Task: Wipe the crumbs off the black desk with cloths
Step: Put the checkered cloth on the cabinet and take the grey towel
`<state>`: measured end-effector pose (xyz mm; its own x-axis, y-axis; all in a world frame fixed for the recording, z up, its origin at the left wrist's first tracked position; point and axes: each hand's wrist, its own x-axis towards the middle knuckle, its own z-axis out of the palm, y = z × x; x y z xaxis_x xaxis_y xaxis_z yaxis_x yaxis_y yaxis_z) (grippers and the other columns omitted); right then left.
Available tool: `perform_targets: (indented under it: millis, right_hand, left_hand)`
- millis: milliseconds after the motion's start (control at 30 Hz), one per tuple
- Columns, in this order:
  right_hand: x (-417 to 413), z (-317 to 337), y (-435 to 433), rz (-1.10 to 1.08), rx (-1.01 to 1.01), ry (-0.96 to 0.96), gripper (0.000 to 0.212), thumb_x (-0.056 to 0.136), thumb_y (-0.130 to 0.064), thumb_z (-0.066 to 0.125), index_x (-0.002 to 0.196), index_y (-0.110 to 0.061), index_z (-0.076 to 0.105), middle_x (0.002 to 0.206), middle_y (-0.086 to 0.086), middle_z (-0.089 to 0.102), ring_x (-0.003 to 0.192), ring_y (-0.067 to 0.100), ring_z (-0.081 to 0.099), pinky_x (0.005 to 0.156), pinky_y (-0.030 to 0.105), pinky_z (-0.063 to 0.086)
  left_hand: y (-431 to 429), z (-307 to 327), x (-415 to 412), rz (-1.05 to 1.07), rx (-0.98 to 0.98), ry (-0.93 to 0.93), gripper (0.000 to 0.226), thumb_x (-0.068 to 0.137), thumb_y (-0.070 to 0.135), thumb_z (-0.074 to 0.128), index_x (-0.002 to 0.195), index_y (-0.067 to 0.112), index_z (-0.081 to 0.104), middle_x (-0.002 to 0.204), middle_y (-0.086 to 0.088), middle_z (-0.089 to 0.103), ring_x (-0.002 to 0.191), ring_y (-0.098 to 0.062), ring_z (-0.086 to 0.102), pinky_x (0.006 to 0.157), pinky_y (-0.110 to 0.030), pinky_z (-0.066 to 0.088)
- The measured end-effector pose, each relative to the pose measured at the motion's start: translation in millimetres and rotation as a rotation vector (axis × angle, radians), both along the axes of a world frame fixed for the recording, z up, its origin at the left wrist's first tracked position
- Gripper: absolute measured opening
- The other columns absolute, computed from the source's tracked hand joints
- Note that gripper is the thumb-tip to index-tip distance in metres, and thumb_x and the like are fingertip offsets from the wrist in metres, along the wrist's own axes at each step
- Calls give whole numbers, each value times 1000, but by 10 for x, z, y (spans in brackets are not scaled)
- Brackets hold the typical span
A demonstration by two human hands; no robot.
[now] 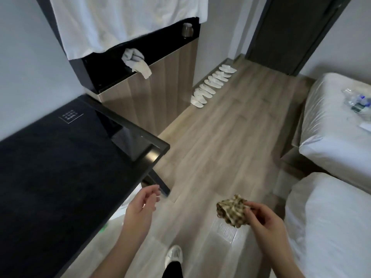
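Observation:
The black desk [50,167] fills the left side of the head view, its corner at the centre. My right hand [265,219] grips a crumpled, brown-and-cream patterned cloth [232,210] over the wooden floor, well to the right of the desk. My left hand [142,205] hovers just off the desk's near edge with its fingers loosely curled and nothing in it. A grey-and-white cloth [136,62] lies bunched on the black ledge of the cabinet behind the desk, one end hanging over the edge. No crumbs can be made out on the desk.
A wood-fronted cabinet [152,93] stands behind the desk, with a white sheet [112,23] draped above and a glass cup [187,30] on its ledge. White slippers [212,83] line the wall. Two white beds [331,121] stand on the right. My shoe [174,255] is on the floor.

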<state>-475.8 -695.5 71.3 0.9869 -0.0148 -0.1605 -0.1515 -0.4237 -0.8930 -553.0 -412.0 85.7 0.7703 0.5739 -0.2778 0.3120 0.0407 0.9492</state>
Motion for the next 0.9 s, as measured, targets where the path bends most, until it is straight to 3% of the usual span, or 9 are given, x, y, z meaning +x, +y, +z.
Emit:
perform_targets:
  millis: [133,300,500,667,800,900]
  right_hand:
    - [574,76,193,-32,22,-6,17,87,-11,68,91,-27,73,81,-1,74,80,21,71,82,52,56]
    - [1346,76,419,2,45,-37,21,88,-6,66,90,-26,71,79,-7,74,77,9,70,77,30,57]
    - [2565,-50,654,113,76,-12,19,90,-6,65,92,-24,71,79,-6,74,76,9,70,73,22,56]
    - [3721,11,884,281,70,-8,19,88,-5,67,92,-24,71,80,-6,74,77,11,70,71,23,54]
    - [4547,98,1105,408,68,-15,25,87,-2,67,90,-26,70,82,-13,73,77,4,68,71,16,51]
    - [5105,90,1350,484,62,1,27,87,-3,67,91,-30,70,88,-14,73,87,9,69,81,28,54]
  left_hand:
    - [245,88,735,-54,51,-9,28,95,7,50,102,28,67,94,8,69,88,-7,65,80,-33,52]
    - [397,78,1436,-53,49,-12,29,95,8,50,105,28,67,97,7,69,94,-9,64,83,-33,51]
    - [474,-185,2289,70,-12,28,27,96,7,49,106,24,68,96,7,70,92,-9,66,82,-31,52]
    - [417,-221,3077,204,-18,36,25,97,8,49,106,21,68,96,4,70,89,-6,67,82,-28,51]
    - [390,-158,3601,285,-11,4,25,96,6,49,106,19,67,96,2,70,87,-6,66,77,-26,50]
    - [451,-157,3922,357,-21,13,25,97,6,48,106,20,66,96,1,70,86,-6,66,78,-28,50]
